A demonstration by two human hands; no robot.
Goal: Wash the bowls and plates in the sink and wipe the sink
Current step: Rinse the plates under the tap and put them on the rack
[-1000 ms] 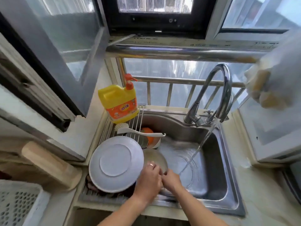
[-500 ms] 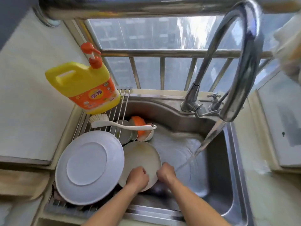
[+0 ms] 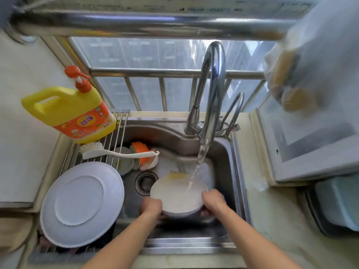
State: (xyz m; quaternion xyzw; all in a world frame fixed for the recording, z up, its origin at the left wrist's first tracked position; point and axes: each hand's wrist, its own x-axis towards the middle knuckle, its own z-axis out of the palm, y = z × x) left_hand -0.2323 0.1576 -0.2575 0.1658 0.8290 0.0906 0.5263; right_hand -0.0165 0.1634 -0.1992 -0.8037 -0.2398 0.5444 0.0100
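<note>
Both hands, left hand (image 3: 151,207) and right hand (image 3: 213,199), fingers gripping bowl (image 3: 177,199) under faucet (image 3: 212,94) stream

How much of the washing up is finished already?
Looks done: one big white plate rests upside down on the rack. In hand: the left hand and right hand hold a white bowl under water running from the tap. Left: the orange and white bowls stacked at the back of the sink, which isn't wiped yet.
</note>
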